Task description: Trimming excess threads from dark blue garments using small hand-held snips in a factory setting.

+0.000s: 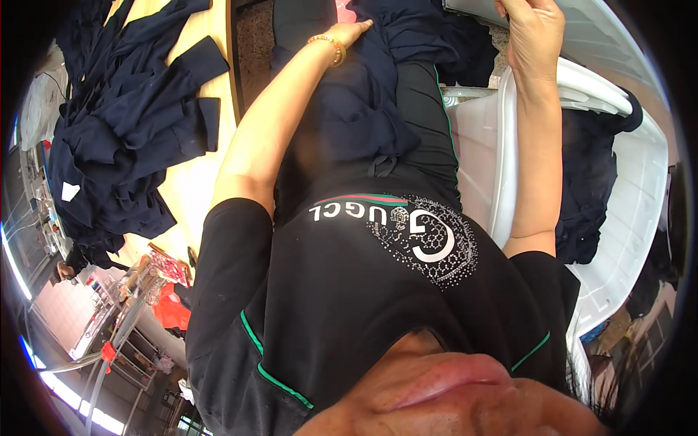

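Note:
My left hand [350,33], with a beaded bracelet on its wrist, lies at the far end of the navy cloth [356,102] spread over my lap. Its fingers are stretched out against the cloth, beside a small pink patch [345,10] cut by the top edge. Further right, my right hand [536,33] is raised, apart from the lap cloth. Its fingers are curled in toward the thumb at the top edge. Whatever they may pinch is cut off or too small to make out.
A pale wooden table [193,174] on the left bears a heap of navy garment pieces [138,138]. To my right stands a white plastic tub [625,269] with dark cloth [585,182] inside. Another pale plastic container [603,36] is at the upper right.

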{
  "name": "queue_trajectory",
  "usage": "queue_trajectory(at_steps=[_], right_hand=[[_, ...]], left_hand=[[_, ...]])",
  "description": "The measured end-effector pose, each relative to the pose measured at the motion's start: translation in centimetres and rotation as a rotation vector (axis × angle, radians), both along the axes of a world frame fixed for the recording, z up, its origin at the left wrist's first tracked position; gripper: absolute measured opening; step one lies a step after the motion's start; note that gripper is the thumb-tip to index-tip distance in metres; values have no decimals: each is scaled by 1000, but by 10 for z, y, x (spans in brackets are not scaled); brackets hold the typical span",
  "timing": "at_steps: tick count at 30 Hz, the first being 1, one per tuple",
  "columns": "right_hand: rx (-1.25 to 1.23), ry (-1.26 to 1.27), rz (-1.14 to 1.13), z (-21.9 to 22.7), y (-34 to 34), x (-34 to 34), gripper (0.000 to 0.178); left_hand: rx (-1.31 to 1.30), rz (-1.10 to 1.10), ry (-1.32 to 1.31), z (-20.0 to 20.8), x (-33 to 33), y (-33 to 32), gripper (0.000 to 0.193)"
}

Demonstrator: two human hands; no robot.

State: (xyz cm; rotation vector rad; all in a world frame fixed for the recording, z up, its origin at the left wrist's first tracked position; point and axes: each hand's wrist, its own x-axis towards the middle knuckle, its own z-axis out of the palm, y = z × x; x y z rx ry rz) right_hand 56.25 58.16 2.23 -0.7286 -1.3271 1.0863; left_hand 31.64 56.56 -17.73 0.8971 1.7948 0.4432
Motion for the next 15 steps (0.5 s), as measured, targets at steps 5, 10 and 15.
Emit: queue_trajectory(at_steps=[5,10,15], right_hand=[[-179,-70,-151,7,-7,5,35],[-189,-11,-139,14,-7,-3,34],[-95,-71,-145,14,-6,-4,33]], left_hand=[[796,-96,137,51,29,-31,26],[1012,-864,397,126,58,-107,31],[908,-1001,263,91,54,-138,31]])
